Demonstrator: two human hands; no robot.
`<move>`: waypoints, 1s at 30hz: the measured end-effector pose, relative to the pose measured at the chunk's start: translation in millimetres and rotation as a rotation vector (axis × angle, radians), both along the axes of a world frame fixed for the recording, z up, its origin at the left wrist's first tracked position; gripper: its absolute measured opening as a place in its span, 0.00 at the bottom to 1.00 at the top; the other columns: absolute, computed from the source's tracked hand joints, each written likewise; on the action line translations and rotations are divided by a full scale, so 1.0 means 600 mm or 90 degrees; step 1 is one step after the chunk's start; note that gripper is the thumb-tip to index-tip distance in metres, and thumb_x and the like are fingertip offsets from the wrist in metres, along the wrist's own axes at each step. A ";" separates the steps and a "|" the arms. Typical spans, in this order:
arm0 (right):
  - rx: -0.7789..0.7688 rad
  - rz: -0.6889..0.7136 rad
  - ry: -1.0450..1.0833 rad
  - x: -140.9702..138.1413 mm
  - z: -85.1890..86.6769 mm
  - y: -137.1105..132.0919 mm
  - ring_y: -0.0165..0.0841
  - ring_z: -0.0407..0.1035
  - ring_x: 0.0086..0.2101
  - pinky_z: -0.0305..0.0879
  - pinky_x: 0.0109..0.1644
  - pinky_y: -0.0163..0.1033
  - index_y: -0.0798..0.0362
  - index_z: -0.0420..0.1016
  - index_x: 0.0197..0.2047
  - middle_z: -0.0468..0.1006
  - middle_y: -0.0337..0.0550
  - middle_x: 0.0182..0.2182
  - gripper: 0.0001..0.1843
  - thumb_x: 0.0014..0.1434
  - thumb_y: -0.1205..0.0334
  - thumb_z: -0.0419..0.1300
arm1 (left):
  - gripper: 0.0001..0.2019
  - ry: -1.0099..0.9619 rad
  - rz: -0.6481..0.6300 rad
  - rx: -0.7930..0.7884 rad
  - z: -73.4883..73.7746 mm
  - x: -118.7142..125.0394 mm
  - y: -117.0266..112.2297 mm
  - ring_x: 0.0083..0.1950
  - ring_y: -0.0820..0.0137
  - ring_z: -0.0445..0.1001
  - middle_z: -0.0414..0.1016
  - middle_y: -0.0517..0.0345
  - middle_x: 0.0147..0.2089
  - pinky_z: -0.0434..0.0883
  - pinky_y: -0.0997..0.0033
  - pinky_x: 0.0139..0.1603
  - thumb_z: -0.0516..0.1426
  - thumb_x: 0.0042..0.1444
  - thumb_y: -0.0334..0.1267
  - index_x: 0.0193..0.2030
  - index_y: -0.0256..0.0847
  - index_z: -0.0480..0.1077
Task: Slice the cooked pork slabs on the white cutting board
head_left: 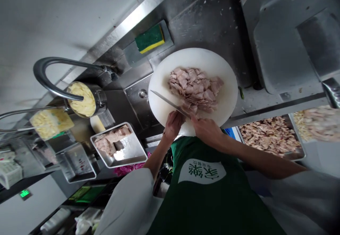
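A round white cutting board (159, 75) carries a heap of thin, pale pink cooked meat slices (192, 86). At the board's near edge, my right hand (207, 130) grips a kitchen knife (166, 101) by its handle, which the fingers hide. The blade points to the far left across the board, beside the heap. My left hand (173, 124) is close by, just on the near side of the blade, with its fingers curled together; anything inside them is hidden.
Left of the board are a metal tray (138, 153) with meat chunks, a tall pot (101, 100) of pale yellow slices and a curved faucet (44, 73). Behind lies a green-yellow sponge (150, 38). A tray of chopped meat (271, 136) sits at the right.
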State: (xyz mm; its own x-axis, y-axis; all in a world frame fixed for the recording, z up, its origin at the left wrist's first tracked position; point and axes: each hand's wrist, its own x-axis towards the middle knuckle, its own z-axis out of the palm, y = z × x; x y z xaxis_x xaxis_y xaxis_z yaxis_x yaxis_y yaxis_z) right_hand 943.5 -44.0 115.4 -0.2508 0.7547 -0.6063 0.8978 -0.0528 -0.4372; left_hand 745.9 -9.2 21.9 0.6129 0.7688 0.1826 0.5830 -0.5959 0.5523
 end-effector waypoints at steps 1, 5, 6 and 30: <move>-0.011 0.010 0.002 0.005 0.009 -0.021 0.44 0.79 0.39 0.69 0.39 0.42 0.62 0.65 0.56 0.81 0.60 0.39 0.20 0.66 0.75 0.41 | 0.09 -0.002 -0.001 -0.003 0.002 0.001 -0.001 0.53 0.63 0.73 0.74 0.48 0.48 0.77 0.60 0.53 0.57 0.65 0.36 0.50 0.40 0.74; -0.078 0.035 -0.008 0.013 0.026 -0.078 0.43 0.79 0.37 0.69 0.37 0.40 0.60 0.66 0.53 0.82 0.56 0.36 0.17 0.65 0.75 0.44 | 0.06 0.002 -0.005 -0.002 0.011 0.004 -0.001 0.51 0.64 0.73 0.74 0.51 0.44 0.76 0.62 0.51 0.59 0.64 0.36 0.46 0.41 0.75; -0.089 0.032 -0.014 0.013 0.026 -0.082 0.42 0.79 0.36 0.68 0.36 0.39 0.60 0.66 0.53 0.82 0.55 0.35 0.17 0.65 0.75 0.44 | 0.06 0.005 -0.003 -0.001 0.013 0.005 0.000 0.51 0.64 0.73 0.74 0.51 0.43 0.76 0.62 0.51 0.59 0.64 0.37 0.45 0.41 0.75; -0.062 0.004 -0.010 -0.008 0.005 -0.056 0.41 0.79 0.37 0.67 0.37 0.39 0.60 0.69 0.49 0.82 0.55 0.33 0.17 0.64 0.76 0.43 | 0.06 -0.007 0.014 -0.046 0.006 -0.003 -0.003 0.53 0.63 0.72 0.75 0.48 0.46 0.75 0.62 0.53 0.58 0.64 0.35 0.46 0.40 0.75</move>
State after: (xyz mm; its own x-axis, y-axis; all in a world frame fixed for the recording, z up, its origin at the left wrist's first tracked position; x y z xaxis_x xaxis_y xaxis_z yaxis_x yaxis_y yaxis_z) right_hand 938.5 -77.8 118.4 -0.2461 0.6906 -0.6801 0.9048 -0.0880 -0.4167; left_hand 744.3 -11.1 25.4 0.5944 0.7930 0.1337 0.5883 -0.5421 0.6000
